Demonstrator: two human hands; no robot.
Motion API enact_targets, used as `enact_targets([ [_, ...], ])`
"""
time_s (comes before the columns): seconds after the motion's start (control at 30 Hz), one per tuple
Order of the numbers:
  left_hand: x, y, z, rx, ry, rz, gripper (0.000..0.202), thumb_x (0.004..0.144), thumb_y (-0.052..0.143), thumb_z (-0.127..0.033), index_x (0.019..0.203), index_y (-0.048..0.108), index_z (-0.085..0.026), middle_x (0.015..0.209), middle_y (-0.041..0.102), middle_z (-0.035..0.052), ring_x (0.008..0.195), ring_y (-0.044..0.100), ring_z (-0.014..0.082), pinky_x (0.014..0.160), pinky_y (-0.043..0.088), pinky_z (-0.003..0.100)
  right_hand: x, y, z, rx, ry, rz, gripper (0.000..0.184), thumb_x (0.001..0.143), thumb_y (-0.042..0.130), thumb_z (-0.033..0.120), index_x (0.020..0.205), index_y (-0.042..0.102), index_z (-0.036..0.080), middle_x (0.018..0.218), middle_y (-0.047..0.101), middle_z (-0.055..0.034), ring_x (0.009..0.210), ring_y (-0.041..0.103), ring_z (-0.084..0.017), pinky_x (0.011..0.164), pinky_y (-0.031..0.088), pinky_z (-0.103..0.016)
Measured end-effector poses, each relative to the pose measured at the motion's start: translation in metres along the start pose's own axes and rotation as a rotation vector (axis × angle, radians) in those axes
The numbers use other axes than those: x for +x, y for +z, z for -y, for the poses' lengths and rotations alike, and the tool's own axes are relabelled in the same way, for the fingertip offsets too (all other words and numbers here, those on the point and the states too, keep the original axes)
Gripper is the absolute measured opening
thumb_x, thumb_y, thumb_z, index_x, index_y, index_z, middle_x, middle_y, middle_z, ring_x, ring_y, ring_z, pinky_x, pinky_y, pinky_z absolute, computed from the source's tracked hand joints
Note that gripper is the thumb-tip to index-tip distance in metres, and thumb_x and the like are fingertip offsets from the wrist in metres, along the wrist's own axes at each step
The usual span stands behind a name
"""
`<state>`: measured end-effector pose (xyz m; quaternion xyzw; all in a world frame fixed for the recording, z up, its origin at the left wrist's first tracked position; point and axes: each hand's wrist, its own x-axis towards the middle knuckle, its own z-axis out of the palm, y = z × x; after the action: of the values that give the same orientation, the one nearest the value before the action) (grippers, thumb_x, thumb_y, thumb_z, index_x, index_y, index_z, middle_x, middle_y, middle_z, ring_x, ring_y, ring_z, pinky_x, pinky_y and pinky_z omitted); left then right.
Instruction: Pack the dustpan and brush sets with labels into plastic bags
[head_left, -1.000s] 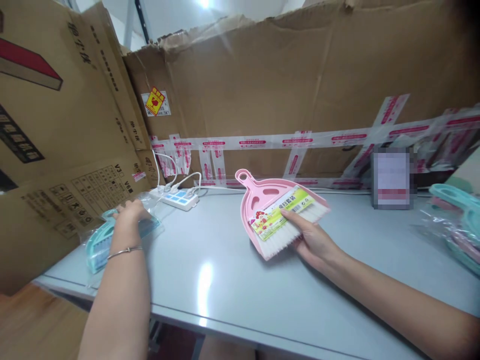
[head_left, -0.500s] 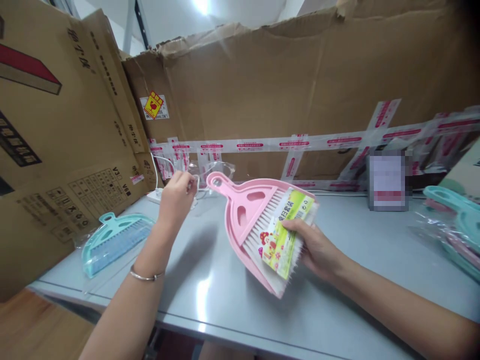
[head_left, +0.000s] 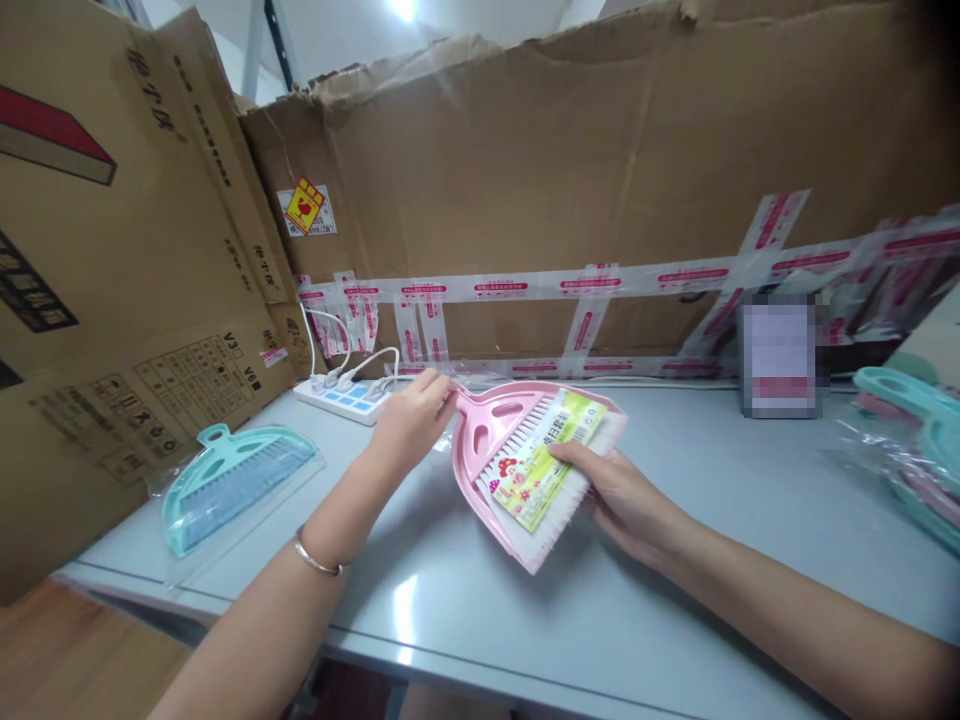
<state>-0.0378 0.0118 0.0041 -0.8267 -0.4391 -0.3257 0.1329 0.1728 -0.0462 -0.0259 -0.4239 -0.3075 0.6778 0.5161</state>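
Observation:
A pink dustpan (head_left: 469, 440) is held up over the table, tilted, with a white-bristled brush (head_left: 559, 515) nested in it. A yellow-green printed card (head_left: 544, 462) lies across the bristles. My right hand (head_left: 611, 490) grips the wide front end, its thumb on the card and the other fingers underneath. At the narrow end, my left hand (head_left: 424, 415) has its fingers closed on the handle, hiding the handle's tip. Some clear plastic film (head_left: 480, 376) shows behind the handle.
On the left, a turquoise dustpan set (head_left: 240, 480) lies in a clear bag. More turquoise sets (head_left: 919, 420) are at the right edge. A white power strip (head_left: 341, 398) with plugged cables, a blurred upright box (head_left: 780, 360) and large cardboard boxes (head_left: 525, 190) line the back.
My left hand has moved right and down from beside the set onto its handle, uncovering the power strip. The pink dustpan and brush have shifted slightly, the handle end lower.

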Motion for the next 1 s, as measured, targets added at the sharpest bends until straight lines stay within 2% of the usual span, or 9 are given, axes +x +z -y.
enact_targets([
  [0.17,-0.003,0.013,-0.022,-0.035,0.028,0.05,0.016,0.085,0.043,-0.02,0.075,0.055,-0.019,0.073,0.057,0.003,0.062,0.051,0.0127,0.059,0.039,0.024,-0.003,0.003,-0.003,0.068,0.062,0.062,0.023,0.078,0.06,0.012,0.101,0.059,0.014,0.096,0.07,-0.009,0.081,0.068,-0.019,0.072,0.057,-0.029],
  [0.3,-0.004,0.012,-0.026,-0.077,0.093,0.066,0.018,0.086,0.042,-0.02,0.074,0.056,-0.019,0.074,0.059,0.004,0.066,0.053,0.0132,0.059,0.039,0.023,0.001,0.003,-0.005,0.178,0.056,0.003,0.026,0.079,0.058,0.009,0.105,0.057,0.014,0.096,0.07,-0.0089,0.082,0.068,-0.019,0.07,0.058,-0.026],
  [0.43,-0.005,0.014,-0.03,-0.11,0.094,0.074,0.02,0.087,0.042,-0.022,0.076,0.058,-0.018,0.075,0.059,0.0049,0.063,0.052,0.0128,0.057,0.038,0.024,0.008,0.0,-0.005,0.265,0.01,-0.06,0.029,0.081,0.055,0.007,0.108,0.055,0.016,0.095,0.07,-0.0066,0.082,0.068,-0.017,0.068,0.058,-0.023],
  [0.57,-0.007,0.021,-0.038,-0.146,0.109,0.11,0.023,0.088,0.04,-0.022,0.078,0.06,-0.018,0.075,0.059,0.0057,0.065,0.053,0.0138,0.059,0.04,0.025,0.003,0.005,-0.006,0.249,0.036,-0.009,0.035,0.081,0.055,0.005,0.114,0.054,0.015,0.093,0.07,-0.0069,0.082,0.068,-0.018,0.07,0.059,-0.026],
  [0.67,-0.009,0.023,-0.044,-0.154,0.203,0.19,0.029,0.09,0.036,-0.024,0.08,0.062,-0.017,0.076,0.06,0.0069,0.067,0.055,0.0148,0.059,0.041,0.026,-0.003,0.009,-0.008,0.238,0.076,0.027,0.038,0.081,0.054,0.005,0.118,0.053,0.014,0.089,0.071,-0.0066,0.081,0.068,-0.019,0.073,0.059,-0.028],
  [0.77,-0.009,0.02,-0.047,-0.203,0.289,0.265,0.03,0.091,0.037,-0.029,0.083,0.064,-0.018,0.076,0.061,0.0068,0.07,0.056,0.0154,0.06,0.042,0.026,-0.002,0.009,-0.009,0.27,0.056,0.015,0.04,0.082,0.053,0.005,0.12,0.052,0.015,0.089,0.071,-0.0061,0.079,0.069,-0.018,0.071,0.059,-0.026],
  [0.83,-0.007,0.017,-0.046,-0.268,0.27,0.169,0.024,0.089,0.045,-0.033,0.09,0.064,-0.018,0.083,0.063,0.0078,0.078,0.058,0.0171,0.068,0.045,0.028,0.002,0.006,-0.008,0.302,0.021,0.002,0.041,0.082,0.054,0.005,0.121,0.052,0.016,0.093,0.07,-0.0062,0.08,0.068,-0.017,0.069,0.059,-0.024],
  [0.93,-0.005,0.013,-0.038,-0.37,0.125,-0.167,0.026,0.082,0.056,-0.035,0.103,0.059,-0.019,0.1,0.06,0.0092,0.097,0.055,0.0208,0.086,0.043,0.036,0.007,0.002,-0.002,0.35,-0.038,-0.021,0.041,0.082,0.053,0.004,0.121,0.051,0.018,0.098,0.07,-0.0054,0.085,0.068,-0.016,0.069,0.059,-0.023],
  [1.0,-0.003,0.014,-0.028,-0.471,-0.066,-0.375,0.031,0.082,0.057,-0.034,0.11,0.053,-0.021,0.11,0.055,0.009,0.103,0.051,0.0203,0.091,0.041,0.037,0.008,0.0,0.001,0.383,-0.075,-0.035,0.042,0.083,0.051,0.003,0.121,0.05,0.02,0.098,0.07,-0.0042,0.086,0.068,-0.016,0.069,0.06,-0.023],
])
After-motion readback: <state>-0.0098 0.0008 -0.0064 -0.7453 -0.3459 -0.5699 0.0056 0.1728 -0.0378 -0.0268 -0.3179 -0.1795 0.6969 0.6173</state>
